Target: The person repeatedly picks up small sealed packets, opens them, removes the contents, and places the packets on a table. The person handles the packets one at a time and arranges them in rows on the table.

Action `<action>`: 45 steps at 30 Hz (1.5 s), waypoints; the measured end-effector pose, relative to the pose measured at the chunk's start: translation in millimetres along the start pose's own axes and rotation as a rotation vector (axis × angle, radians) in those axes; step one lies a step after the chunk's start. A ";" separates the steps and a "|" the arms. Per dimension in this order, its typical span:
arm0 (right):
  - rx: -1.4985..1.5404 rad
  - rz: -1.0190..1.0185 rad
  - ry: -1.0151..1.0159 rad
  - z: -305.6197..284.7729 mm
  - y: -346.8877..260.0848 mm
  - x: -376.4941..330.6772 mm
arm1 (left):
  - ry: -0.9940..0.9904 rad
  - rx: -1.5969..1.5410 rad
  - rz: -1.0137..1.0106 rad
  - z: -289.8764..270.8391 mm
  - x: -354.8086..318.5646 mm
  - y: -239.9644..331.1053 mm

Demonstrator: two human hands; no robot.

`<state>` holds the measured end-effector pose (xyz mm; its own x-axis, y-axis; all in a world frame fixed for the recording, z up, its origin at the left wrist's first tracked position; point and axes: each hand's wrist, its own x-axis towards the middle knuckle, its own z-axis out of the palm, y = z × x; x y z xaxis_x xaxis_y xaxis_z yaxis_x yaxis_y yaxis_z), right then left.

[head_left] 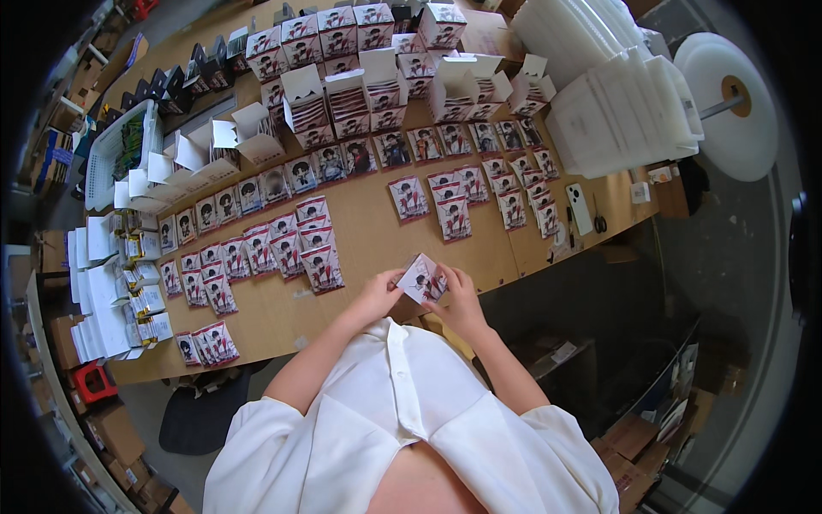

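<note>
Just past the table's near edge, in front of my body, both hands hold a small white-and-red printed box (419, 278) with a cartoon figure on it. My left hand (380, 295) grips its left side, the fingers closed around the edge. On the opposite side my right hand (463, 300) is closed on it too, thumb and fingers at the right edge. Whether the box is sealed I cannot tell. The nearest loose packets on the wooden table (377, 231) are a red-and-white stack (323, 267) to the left and another packet stack (453, 218) ahead.
Rows of character packets (301, 174) cross the table. Behind them stand opened boxes (348, 103) filled with packets, and closed printed boxes (337, 32). White boxes (107, 283) and a basket (124, 154) line the left. A phone (579, 209), scissors (599, 218) and plastic-wrapped stacks (621, 111) are right.
</note>
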<state>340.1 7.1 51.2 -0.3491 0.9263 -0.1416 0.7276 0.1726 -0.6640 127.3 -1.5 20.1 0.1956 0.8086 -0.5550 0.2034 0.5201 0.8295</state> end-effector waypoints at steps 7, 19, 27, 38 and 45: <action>0.027 0.114 -0.117 -21.5 -13.3 6.6 | 0.093 -0.304 0.163 1.1 23.7 -11.4; -0.620 -0.527 -0.267 -12.9 -31.8 28.2 | -0.129 -0.123 0.167 19.7 17.0 -37.5; -0.786 -0.405 -0.213 15.6 -33.8 32.6 | -0.057 -0.072 0.214 8.8 15.4 -28.6; -0.742 -0.335 -0.220 13.0 -39.7 36.3 | -0.191 -0.378 0.169 -0.1 14.2 -20.2; -0.467 -0.182 -0.058 12.3 -34.3 51.4 | -0.054 -0.223 0.301 -7.0 25.7 -30.3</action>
<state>290.0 44.7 57.6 -0.5172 0.8496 -0.1036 0.8339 0.4730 -0.2844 119.5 5.5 -18.9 0.2660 0.9219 -0.2817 -0.0840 0.3133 0.9459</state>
